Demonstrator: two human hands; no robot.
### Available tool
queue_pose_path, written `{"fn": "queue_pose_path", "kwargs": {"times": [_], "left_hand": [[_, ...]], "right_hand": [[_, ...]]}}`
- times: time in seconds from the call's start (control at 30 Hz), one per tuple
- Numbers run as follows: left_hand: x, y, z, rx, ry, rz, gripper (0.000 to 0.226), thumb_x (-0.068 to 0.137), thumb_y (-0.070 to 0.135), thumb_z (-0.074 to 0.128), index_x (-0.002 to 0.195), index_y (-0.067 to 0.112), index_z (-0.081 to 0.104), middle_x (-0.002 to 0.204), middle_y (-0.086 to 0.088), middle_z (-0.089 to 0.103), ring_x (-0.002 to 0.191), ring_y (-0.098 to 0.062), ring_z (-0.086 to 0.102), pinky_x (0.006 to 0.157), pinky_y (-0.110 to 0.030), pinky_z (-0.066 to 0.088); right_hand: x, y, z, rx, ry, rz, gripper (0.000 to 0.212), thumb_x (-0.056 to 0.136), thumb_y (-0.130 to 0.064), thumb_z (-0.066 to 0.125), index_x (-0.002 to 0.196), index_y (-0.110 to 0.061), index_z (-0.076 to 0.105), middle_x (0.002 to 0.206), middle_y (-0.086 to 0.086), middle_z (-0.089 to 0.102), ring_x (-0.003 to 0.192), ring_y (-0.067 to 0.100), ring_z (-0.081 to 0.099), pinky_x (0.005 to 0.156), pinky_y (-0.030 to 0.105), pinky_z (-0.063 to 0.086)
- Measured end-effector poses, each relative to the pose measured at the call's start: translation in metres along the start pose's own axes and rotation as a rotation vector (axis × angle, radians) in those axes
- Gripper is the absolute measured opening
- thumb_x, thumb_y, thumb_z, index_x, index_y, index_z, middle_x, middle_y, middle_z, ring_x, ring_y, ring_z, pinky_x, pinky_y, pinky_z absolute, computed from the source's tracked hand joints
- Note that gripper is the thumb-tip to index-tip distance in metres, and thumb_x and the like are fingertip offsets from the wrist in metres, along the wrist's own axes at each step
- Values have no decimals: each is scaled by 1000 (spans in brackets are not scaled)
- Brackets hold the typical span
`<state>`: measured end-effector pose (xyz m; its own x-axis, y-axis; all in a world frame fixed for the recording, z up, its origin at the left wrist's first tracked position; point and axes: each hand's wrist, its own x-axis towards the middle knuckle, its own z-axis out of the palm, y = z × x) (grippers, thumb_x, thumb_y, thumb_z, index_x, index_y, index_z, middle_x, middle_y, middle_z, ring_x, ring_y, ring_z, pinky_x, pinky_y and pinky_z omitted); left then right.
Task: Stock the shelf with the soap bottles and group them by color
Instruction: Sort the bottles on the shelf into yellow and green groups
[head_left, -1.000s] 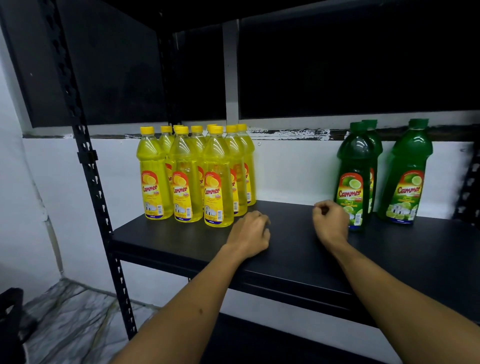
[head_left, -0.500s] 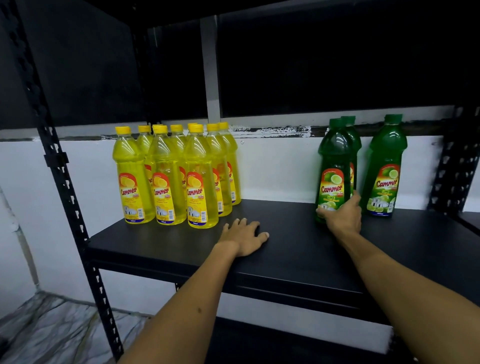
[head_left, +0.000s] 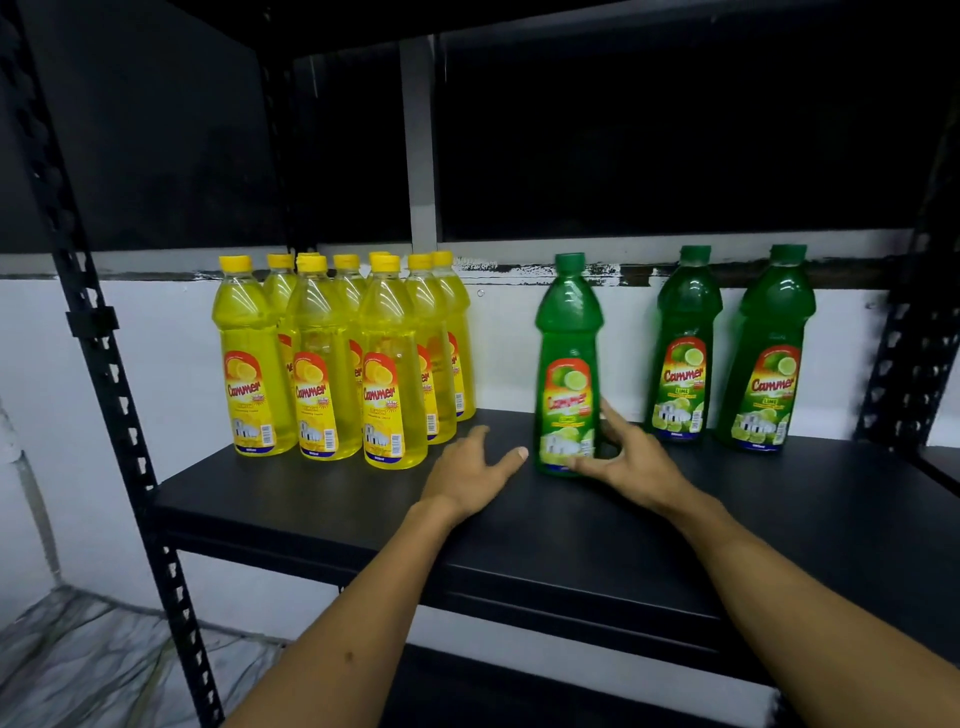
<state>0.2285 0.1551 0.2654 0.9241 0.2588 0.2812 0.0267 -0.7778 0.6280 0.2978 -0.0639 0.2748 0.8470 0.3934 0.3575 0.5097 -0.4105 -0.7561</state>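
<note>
Grouping by colour looks well along; yellow bottles stand packed in a tight cluster at the shelf's left, labels facing out; two green bottles stand upright near the back wall at the right, a small gap between them; a third, the near green bottle, stands forward and apart, between the two groups, so probably being repositioned within the green set; right hand is at its base, thumb across the front low on the label, fingers beside the right flank; grip is loose and wide, more cradling than clamping, and whether the fingers truly close on it I cannot tell; left hand lies flat on the black shelf, fingers spread, holding nothing, likely bracing; bottle is upright, bottom on the shelf.
</note>
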Motion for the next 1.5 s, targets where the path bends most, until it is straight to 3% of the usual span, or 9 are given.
{"fn": "queue_pose_path", "kwargs": {"times": [0.03,0.13,0.23,0.33,0.5,0.7,0.83,0.9,1.5], "left_hand": [[0,0,-1,-114,48,-14,90,79,69,58,148,17,34,146,-11,46,133,-26,44,107,-43,40],[-1,4,-1,-291,138,-9,88,71,64,71,142,21,40,132,-3,56,123,-21,54,100,-40,47],[-2,7,-3,-348,244,4,71,68,52,81,123,22,47,109,7,64,98,-12,64,81,-28,53],[1,7,-3,-325,338,-33,68,67,48,84,115,18,47,104,2,65,92,-15,64,76,-28,53],[15,8,6,-308,371,-74,71,63,48,86,111,15,46,106,-1,63,92,-18,62,77,-32,54],[38,13,15,-405,242,-60,67,72,37,83,122,13,45,108,3,60,95,-13,58,79,-25,46],[62,9,25,-354,270,-77,79,63,55,82,122,14,48,116,-4,60,107,-22,59,90,-41,53],[76,9,30,-366,271,-80,74,63,52,84,117,15,49,114,-4,60,105,-22,59,90,-44,54],[151,1,56,-412,331,-108,64,72,40,82,121,13,52,111,-3,65,98,-21,62,80,-33,50]], "right_hand": [[0,-1,3,-20,-63,-17,83,78,-31,81,147,-36,36,132,-18,53,121,-3,49,96,6,35],[5,3,7,-271,-137,-1,77,82,-48,72,148,-32,38,146,-1,49,135,14,44,107,23,35],[8,5,8,-433,-132,77,71,84,-52,66,147,-28,42,144,6,52,132,22,47,107,32,40],[10,3,10,-499,-130,96,65,88,-54,60,142,-20,49,142,6,54,130,23,49,104,34,42],[18,4,15,-590,-124,123,50,89,-56,55,122,-19,63,123,4,64,111,23,60,91,37,50],[33,10,18,-654,-120,134,48,89,-58,49,115,-19,63,119,5,65,109,26,59,91,37,48],[46,16,18,-712,-91,116,49,91,-57,45,116,-19,64,120,6,65,112,27,58,102,38,38],[54,18,16,-726,-79,111,48,91,-56,45,115,-19,64,120,6,66,112,26,57,101,38,38],[92,49,9,-653,-83,116,48,91,-53,46,118,-16,61,120,8,62,110,26,55,92,38,47]]}}
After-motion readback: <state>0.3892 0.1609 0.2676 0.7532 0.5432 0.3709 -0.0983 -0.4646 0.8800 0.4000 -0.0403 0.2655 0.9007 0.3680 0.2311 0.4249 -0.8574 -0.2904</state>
